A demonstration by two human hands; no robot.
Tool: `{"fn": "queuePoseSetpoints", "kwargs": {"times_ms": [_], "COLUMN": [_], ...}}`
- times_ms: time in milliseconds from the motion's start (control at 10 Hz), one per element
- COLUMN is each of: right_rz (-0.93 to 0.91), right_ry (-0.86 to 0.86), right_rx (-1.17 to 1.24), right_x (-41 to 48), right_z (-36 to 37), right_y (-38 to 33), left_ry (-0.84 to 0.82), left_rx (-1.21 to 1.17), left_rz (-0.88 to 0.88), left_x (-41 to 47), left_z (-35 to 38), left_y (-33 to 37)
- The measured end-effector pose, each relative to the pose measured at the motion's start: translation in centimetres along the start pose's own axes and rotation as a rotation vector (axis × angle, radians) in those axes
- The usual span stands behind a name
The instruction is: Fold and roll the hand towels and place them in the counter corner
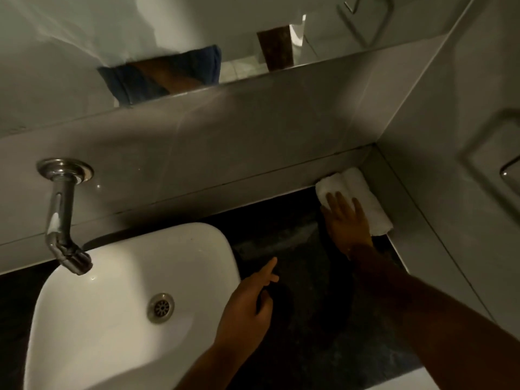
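Two white rolled hand towels (363,190) lie side by side in the far right corner of the dark counter (304,249), against the grey wall tiles. My right hand (346,220) rests flat on them with fingers spread, covering their near left part. My left hand (250,302) hovers over the counter beside the sink, holding nothing, its index finger pointing forward and the other fingers loosely curled.
A white basin (112,319) with a metal drain (161,307) fills the lower left. A chrome spout (60,218) juts from the back wall over it. A mirror (168,46) runs above the tiled backsplash. The right side wall (464,136) bounds the counter.
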State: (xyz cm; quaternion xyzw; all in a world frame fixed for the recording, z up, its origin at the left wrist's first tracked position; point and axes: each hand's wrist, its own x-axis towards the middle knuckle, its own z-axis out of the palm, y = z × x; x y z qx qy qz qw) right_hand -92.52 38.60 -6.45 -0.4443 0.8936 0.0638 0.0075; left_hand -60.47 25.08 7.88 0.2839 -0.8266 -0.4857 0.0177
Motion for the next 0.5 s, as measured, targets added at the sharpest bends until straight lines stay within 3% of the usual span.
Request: {"fn": "queuePoseSetpoints", "kwargs": {"times_ms": [200,300,500], "right_rz": [0.051,0.108,0.239], "right_ry": [-0.175,-0.126,0.087], "right_rx": [-0.179,-0.043,0.187], "right_x": [0.3,-0.7,-4.6], "right_z": [-1.3,-3.8,-9.4], "right_y": [0.5,-2.1,-12.6], "left_ry": [0.101,0.208,0.327], "left_rx": [0.165,0.351,0.593], "left_rz": [0.175,0.196,0.057], "left_x": [-0.4,-1.1,-5.6], "left_z": [-2.2,-3.9,-7.4], "left_y": [0.4,-0.4,-5.0]}}
